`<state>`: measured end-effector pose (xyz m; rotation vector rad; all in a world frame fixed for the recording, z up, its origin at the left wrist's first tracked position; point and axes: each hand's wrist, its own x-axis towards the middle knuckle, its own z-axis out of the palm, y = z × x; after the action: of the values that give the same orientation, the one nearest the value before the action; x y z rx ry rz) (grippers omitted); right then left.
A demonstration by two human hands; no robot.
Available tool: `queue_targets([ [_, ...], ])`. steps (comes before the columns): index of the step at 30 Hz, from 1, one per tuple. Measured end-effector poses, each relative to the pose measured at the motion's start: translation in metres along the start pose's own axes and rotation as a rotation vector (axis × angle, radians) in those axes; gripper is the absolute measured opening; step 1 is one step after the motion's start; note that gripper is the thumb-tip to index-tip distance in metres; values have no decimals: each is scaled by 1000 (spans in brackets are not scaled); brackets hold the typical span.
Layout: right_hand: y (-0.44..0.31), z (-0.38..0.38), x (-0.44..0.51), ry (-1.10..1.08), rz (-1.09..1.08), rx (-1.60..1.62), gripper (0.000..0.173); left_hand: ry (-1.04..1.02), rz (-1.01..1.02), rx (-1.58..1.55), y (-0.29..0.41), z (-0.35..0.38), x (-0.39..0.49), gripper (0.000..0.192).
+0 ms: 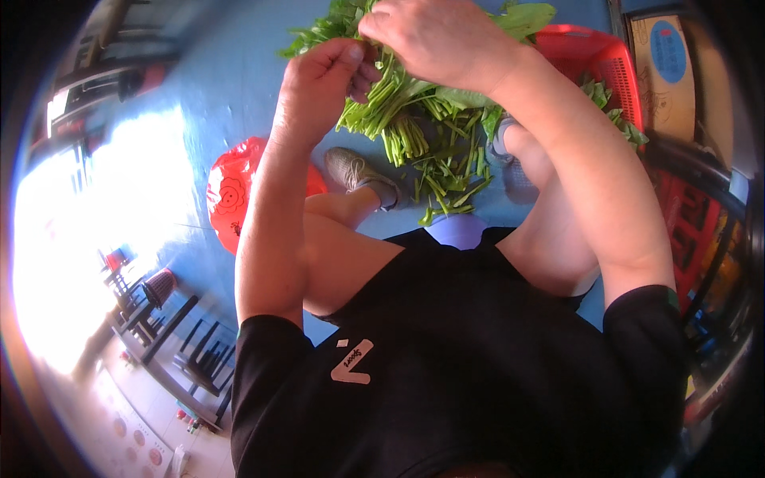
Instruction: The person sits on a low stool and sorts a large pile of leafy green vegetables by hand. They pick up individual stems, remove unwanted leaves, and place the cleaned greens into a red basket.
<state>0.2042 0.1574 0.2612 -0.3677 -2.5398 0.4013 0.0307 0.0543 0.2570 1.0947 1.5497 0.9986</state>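
My left hand (326, 80) is raised over a heap of leafy green vegetables, its thumb and fingers curled towards each other. Close against it, my right hand (433, 45) bends down with its fingertips partly hidden. Whether either hand grips a stalk cannot be made out. Below both hands lie bundled green stalks (373, 110), their cut ends towards me and leaves (323, 33) spreading away. Loose short stem pieces (454, 179) are scattered on the blue floor (227, 107) between my feet.
A red plastic basket (624, 77) with leaves in it stands at the right, beside a cardboard box (663, 77). A red plastic bag (230, 191) sits by my left shoe (352, 170). Part of a purple plastic item (457, 230) shows between my legs. Dark chairs (206, 358) stand at the lower left.
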Motion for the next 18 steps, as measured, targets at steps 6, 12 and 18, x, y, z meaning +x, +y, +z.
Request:
queue_targets([
  [6,15,-34,16,-38,744,421,15,23,212,461,-76,61,-21,33],
  [12,17,-63,12,121,635,305,24,-193,-685,1072,-304,-27,3,34],
  [18,31,-60,15,-84,641,284,23,-642,-345,1347,-376,-94,36,30],
])
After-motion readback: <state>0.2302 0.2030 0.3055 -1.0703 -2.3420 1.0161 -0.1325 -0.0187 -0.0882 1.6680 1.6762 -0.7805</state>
